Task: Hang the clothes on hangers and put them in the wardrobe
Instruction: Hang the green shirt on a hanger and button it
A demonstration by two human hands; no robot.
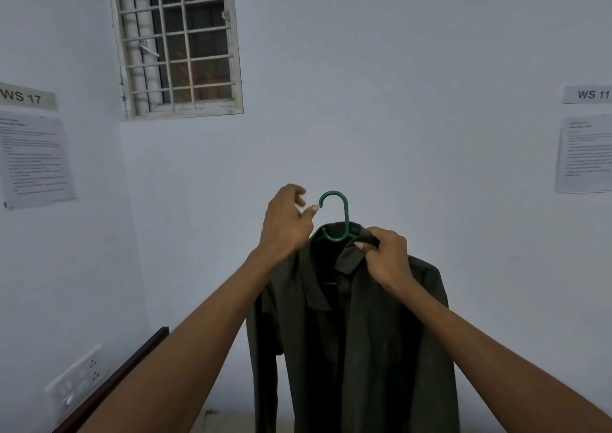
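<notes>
A dark olive shirt (pixel 357 340) hangs on a green plastic hanger (pixel 337 215), held up in front of the white wall. Only the hanger's hook and neck show above the collar; its shoulders are hidden inside the shirt. My right hand (pixel 385 255) pinches the right side of the collar, just right of the hook's base. My left hand (pixel 288 220) is raised at the left of the hook with fingers loosely spread, its thumb tip at the hook's open end, holding nothing. The wardrobe is out of sight.
A barred window (pixel 178 42) sits high on the wall. Paper notices hang at the left (pixel 34 161) and right (pixel 584 153) under signs "WS 17" and "WS 11". A dark wooden edge (pixel 126 373) and a white switch panel (pixel 74 381) lie at lower left.
</notes>
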